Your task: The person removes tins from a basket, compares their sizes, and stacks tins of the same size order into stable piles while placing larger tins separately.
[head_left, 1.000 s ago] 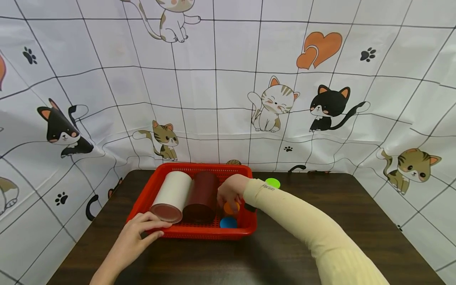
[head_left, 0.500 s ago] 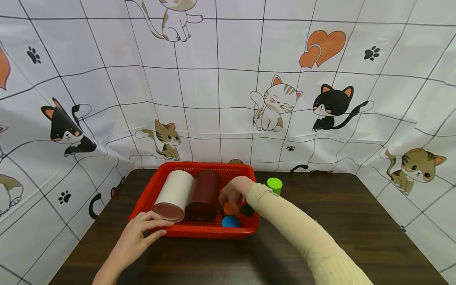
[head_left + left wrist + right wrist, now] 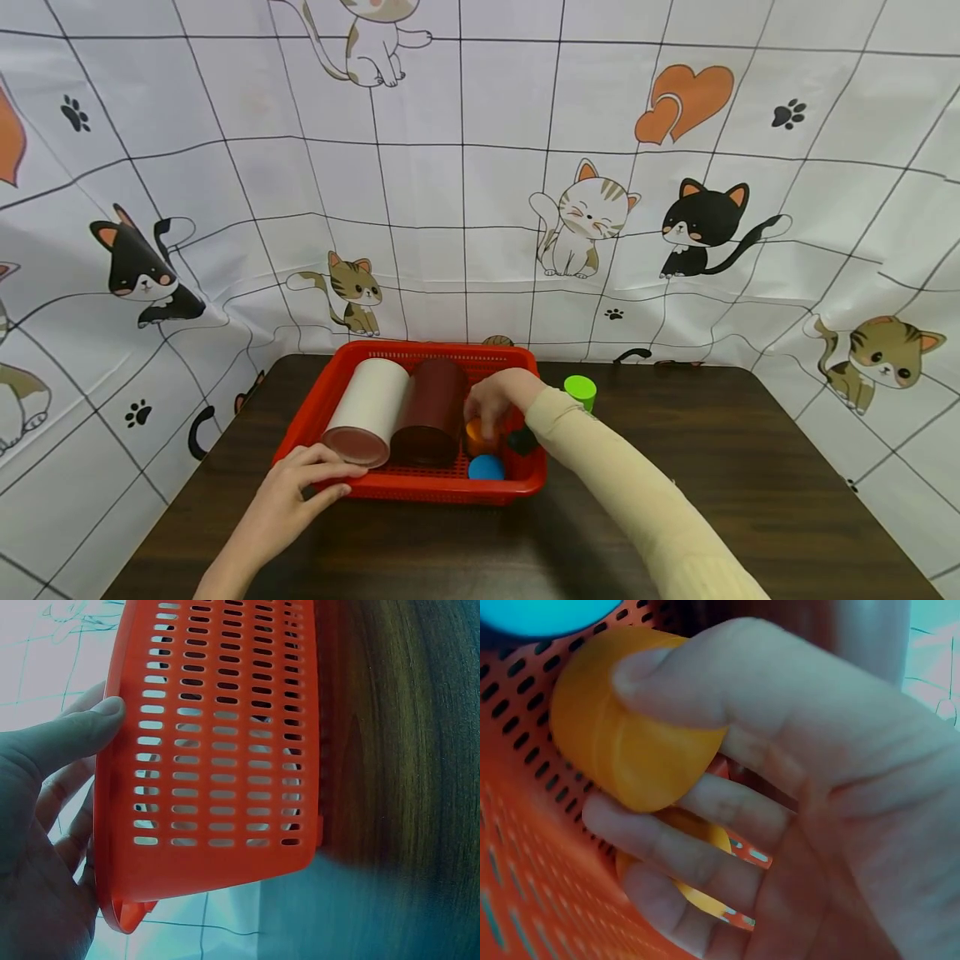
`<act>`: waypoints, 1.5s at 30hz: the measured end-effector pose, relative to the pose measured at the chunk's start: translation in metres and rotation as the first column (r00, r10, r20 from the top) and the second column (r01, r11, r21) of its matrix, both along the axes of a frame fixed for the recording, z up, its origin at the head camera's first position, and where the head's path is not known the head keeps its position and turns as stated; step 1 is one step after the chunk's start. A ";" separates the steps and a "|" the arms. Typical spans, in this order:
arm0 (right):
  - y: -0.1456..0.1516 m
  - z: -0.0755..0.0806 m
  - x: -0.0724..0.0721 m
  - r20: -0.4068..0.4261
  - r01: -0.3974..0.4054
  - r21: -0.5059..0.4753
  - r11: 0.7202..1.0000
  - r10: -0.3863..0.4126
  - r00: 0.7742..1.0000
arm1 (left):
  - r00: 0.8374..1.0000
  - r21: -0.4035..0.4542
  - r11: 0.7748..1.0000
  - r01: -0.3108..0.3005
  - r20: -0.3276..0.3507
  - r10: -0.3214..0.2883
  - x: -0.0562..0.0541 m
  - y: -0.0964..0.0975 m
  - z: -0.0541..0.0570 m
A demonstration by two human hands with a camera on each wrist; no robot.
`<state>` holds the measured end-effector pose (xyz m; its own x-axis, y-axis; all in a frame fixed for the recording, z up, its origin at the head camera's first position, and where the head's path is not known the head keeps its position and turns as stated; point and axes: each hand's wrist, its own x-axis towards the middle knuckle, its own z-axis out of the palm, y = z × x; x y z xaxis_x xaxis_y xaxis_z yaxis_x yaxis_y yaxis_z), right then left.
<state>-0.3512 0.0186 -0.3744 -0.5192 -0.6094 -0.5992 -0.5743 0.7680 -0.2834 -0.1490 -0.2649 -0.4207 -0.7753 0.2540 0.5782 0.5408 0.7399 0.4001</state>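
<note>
My left hand [image 3: 288, 492] grips the front left rim of the red basket [image 3: 225, 870], its thumb on the outside and its fingers over the rim. Inside the basket, my right hand [image 3: 495, 400] holds a small orange cylinder [image 3: 641, 742] between thumb and fingers. Under those fingers shows another yellow-orange piece [image 3: 705, 900], mostly hidden. A blue-topped piece [image 3: 486, 467] sits in front of the orange cylinder, and a dark piece [image 3: 522, 442] lies to its right. A white cylinder [image 3: 366, 408] and a dark brown cylinder [image 3: 429, 412] lie side by side in the basket's left part.
A green cylinder [image 3: 581, 392] stands on the dark wooden table [image 3: 712, 467] just right of the basket, partly behind the right sleeve [image 3: 615, 467]. A white sheet [image 3: 480, 192] printed with cats hangs behind and beside the table.
The right hand and sleeve have shifted slightly, uncovering more of the green cylinder and the dark piece. More of the orange cylinder's side shows now. The left hand keeps its hold on the rim.
</note>
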 end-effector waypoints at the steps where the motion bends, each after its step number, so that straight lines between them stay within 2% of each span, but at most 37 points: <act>1: 0.001 0.001 0.001 0.005 0.011 -0.005 1.000 -0.011 1.000 | 1.000 -0.002 1.000 0.003 -0.006 -0.003 0.000 0.000 0.000; 10: 0.007 0.013 0.002 -0.074 -0.037 -0.017 0.999 0.036 0.997 | 1.000 0.003 1.000 0.013 -0.014 -0.013 -0.001 0.002 0.000; 14: 0.010 0.022 0.003 -0.092 -0.033 -0.060 0.998 0.027 0.995 | 1.000 -0.006 1.000 0.011 -0.013 -0.011 -0.001 0.000 -0.001; 18: 0.012 0.029 0.006 -0.147 -0.039 -0.101 0.994 0.024 0.989 | 1.000 -0.013 1.000 0.009 -0.025 -0.010 -0.002 -0.003 0.000; 24: 0.018 0.030 0.009 -0.210 -0.046 -0.155 0.987 0.012 0.978 | 0.999 -0.018 1.000 0.017 -0.029 -0.017 -0.002 -0.003 0.001; 27: 0.021 0.029 0.012 -0.263 -0.072 -0.153 0.986 0.029 0.964 | 0.999 -0.012 0.999 0.030 -0.034 -0.030 -0.001 -0.001 0.000; 32: 0.026 0.032 0.016 -0.368 -0.121 -0.147 0.982 0.059 0.928 | 0.999 -0.008 1.000 0.022 -0.023 -0.023 -0.002 0.000 0.000; 45: 0.039 0.037 0.019 -0.506 -0.252 -0.225 0.941 0.108 0.855 | 1.000 -0.010 1.000 0.014 -0.017 -0.014 -0.001 0.000 0.000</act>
